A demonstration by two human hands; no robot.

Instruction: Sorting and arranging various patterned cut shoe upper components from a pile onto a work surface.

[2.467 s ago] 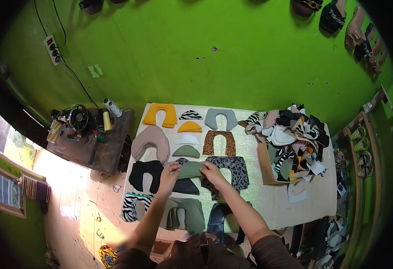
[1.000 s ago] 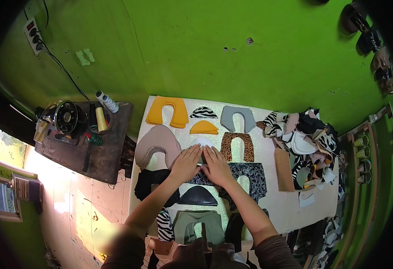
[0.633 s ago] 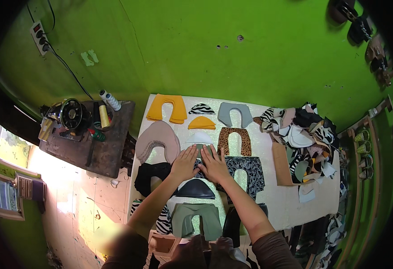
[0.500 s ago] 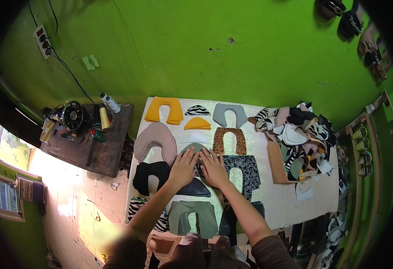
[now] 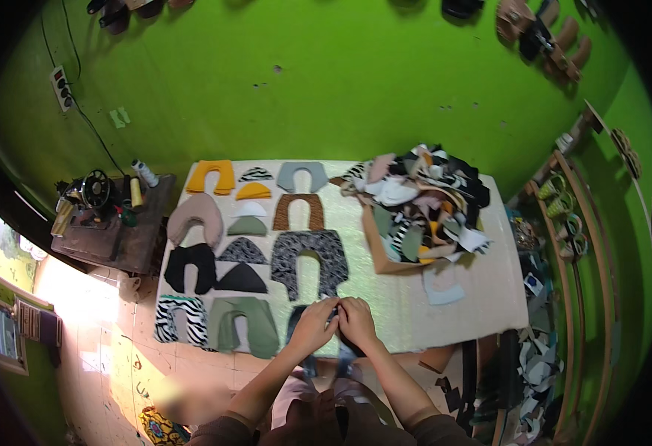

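Left hand (image 5: pixel 313 329) and right hand (image 5: pixel 358 322) had been shifted from the green half-moon (image 5: pixel 248 226) to the dark U-shaped piece (image 5: pixel 294 318) at the counter's (image 5: pixel 482 312) front edge; fingers (image 5: pixel 349 305) were curled, any grip hidden. It risked being dragged off by a tug.

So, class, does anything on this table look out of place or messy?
Yes: scraps spill over the cardboard box at right, and a pale offcut lies in front of it. That jumble looks odd beside the orderly cut pieces at left.
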